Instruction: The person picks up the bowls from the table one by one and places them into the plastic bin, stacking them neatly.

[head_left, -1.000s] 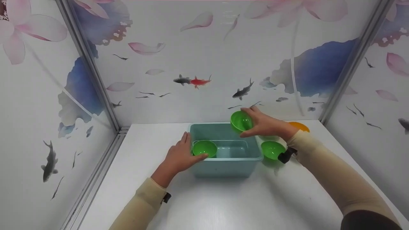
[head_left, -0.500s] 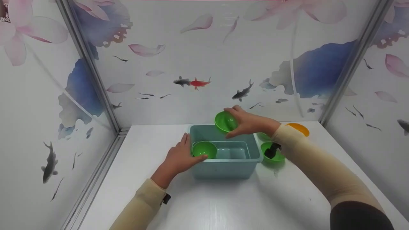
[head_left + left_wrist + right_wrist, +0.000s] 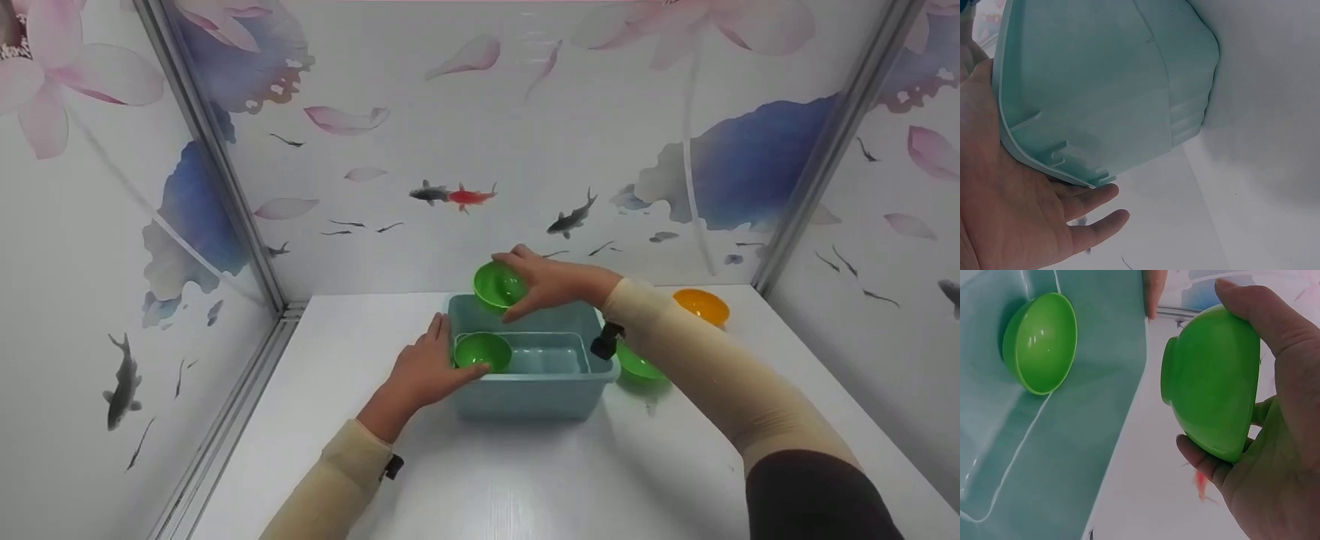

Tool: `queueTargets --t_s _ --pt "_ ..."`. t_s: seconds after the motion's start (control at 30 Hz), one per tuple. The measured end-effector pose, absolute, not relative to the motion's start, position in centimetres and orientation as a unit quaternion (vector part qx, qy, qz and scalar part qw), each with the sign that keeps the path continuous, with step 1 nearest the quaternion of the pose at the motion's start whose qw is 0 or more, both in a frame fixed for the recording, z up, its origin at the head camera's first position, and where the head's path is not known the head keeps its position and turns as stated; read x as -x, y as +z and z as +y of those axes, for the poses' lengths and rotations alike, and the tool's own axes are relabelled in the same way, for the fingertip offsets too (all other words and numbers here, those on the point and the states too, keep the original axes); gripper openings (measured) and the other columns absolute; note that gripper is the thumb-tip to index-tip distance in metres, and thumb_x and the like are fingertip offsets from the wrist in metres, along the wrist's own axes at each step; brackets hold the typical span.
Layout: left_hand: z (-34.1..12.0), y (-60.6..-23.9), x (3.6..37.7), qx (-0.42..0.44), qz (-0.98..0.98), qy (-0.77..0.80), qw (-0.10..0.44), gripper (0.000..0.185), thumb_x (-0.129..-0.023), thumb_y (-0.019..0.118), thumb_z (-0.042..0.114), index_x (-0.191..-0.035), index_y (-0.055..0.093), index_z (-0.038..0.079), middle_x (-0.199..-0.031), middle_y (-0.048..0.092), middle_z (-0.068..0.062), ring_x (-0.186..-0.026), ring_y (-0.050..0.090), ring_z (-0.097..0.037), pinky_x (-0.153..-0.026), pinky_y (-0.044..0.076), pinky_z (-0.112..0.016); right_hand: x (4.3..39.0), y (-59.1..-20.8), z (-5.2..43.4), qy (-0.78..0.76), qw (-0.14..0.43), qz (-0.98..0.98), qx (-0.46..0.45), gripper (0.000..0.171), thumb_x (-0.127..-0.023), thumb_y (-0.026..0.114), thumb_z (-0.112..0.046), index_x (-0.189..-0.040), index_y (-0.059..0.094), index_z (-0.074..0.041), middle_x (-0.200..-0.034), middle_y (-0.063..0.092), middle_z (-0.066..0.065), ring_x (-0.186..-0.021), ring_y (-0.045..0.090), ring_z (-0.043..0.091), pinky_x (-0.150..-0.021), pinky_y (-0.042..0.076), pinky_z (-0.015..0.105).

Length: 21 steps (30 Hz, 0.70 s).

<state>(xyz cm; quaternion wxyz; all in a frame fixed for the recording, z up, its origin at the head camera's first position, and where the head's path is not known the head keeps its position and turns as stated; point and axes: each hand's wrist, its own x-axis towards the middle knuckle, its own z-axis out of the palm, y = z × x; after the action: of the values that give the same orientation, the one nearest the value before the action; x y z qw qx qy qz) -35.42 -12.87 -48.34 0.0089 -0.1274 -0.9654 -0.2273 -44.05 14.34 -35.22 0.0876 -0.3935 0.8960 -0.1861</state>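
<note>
My right hand (image 3: 551,281) grips a green bowl (image 3: 495,286) by its rim, tilted, above the back left part of a light blue-green plastic basin (image 3: 525,401). In the right wrist view the thumb and fingers hold opposite sides of this bowl (image 3: 1213,382), whose base faces the basin. A second green bowl (image 3: 482,351) sits inside the basin at the left end. My left hand (image 3: 420,367) rests against the basin's left side, thumb along the front rim. The left wrist view shows its fingers (image 3: 1095,230) extended past the rim, not curled round it.
Right of the basin another green bowl (image 3: 641,366) stands on the white table (image 3: 495,480), partly hidden by my right forearm. An orange bowl (image 3: 703,306) stands farther back. Printed white panels (image 3: 480,112) enclose the table at the back and sides.
My right hand has carried the green bowl leftward over the basin, from its right end to its left. The left hand stays in place.
</note>
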Motion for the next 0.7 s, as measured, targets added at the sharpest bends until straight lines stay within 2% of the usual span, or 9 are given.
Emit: queueTargets --t_s 0.27,0.57,0.7 --pt "-13.0 -48.1 35.6 0.129 -0.965 -0.229 0.013 0.139 -0.085 0.052 0.1 -0.176 0.014 0.001 -0.182 0.02 -0.022 -0.158 0.042 -0.045 -0.122 0.04 -0.066 44.7 -35.3 12.9 -0.171 0.095 0.898 0.393 0.121 -0.087 0.09 -0.054 -0.178 0.019 -0.016 -0.158 0.038 0.016 -0.141 0.051 0.033 -0.117 0.048 0.057" --pt "-12.9 -48.1 35.3 0.13 -0.963 -0.236 0.009 0.138 -0.086 0.054 0.097 -0.176 0.016 0.0 -0.182 0.02 -0.021 -0.157 0.043 -0.045 -0.122 0.038 -0.069 46.0 -36.5 12.5 -0.164 0.109 0.895 0.4 0.119 -0.089 0.089 -0.057 -0.177 0.022 -0.014 -0.155 0.04 0.016 -0.137 0.052 0.032 -0.116 0.048 0.055" --pt "-12.9 -48.1 35.2 0.131 -0.962 -0.241 0.01 0.138 -0.085 0.054 0.098 -0.176 0.015 0.002 -0.182 0.02 -0.021 -0.157 0.043 -0.045 -0.121 0.038 -0.07 46.5 -37.2 12.2 -0.163 0.118 0.894 0.4 0.116 -0.088 0.09 -0.055 -0.177 0.025 -0.016 -0.158 0.041 0.014 -0.138 0.052 0.031 -0.115 0.05 0.055"
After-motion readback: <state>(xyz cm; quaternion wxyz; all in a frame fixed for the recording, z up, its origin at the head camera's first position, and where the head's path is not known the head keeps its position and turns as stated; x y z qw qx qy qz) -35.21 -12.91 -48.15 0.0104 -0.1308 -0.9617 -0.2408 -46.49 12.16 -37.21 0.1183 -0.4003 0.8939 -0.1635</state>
